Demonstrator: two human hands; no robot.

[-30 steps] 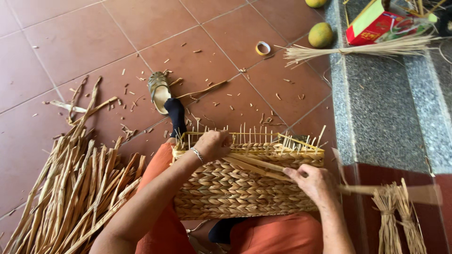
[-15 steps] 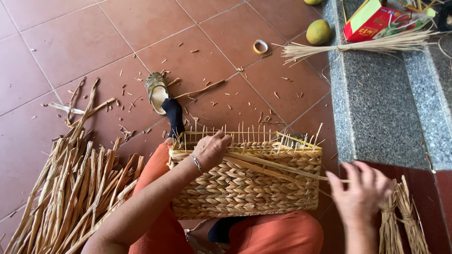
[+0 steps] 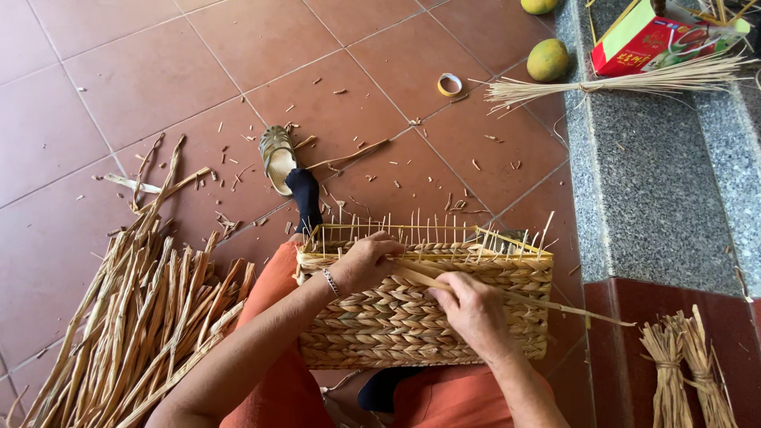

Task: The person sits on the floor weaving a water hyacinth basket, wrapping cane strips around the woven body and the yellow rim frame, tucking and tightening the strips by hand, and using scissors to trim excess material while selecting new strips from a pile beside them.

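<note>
Weaving in hand: a half-built rectangular basket (image 3: 420,317) rests on the person's lap, over orange trousers, above the tiled floor (image 3: 119,87). Its near wall is braided straw; thin upright stakes (image 3: 396,230) stand free along the rim.

Left hand (image 3: 366,263) sits on the top left of the rim, fingers curled over the edge and closed on it, a bracelet at the wrist. Right hand (image 3: 474,309) lies against the near wall just below the rim, fingers closed on a long flat straw strand (image 3: 547,301) that runs out to the right past the basket's corner.

Handling, as judged: basket looks light and fairly stiff in the woven part, springy at the rim. Stakes look thin and brittle, likely to snap if pressed sideways. Best hold is the braided wall or rim between stakes, not the stakes themselves. Strand looks dry, flexible along its length, prone to kink or split; grip near the weave rather than at the free end.

Around: loose straw pile (image 3: 135,317) on floor to the left, tied bundles (image 3: 682,372) at right, a sandal (image 3: 277,158) and tape roll (image 3: 449,83) beyond.
</note>
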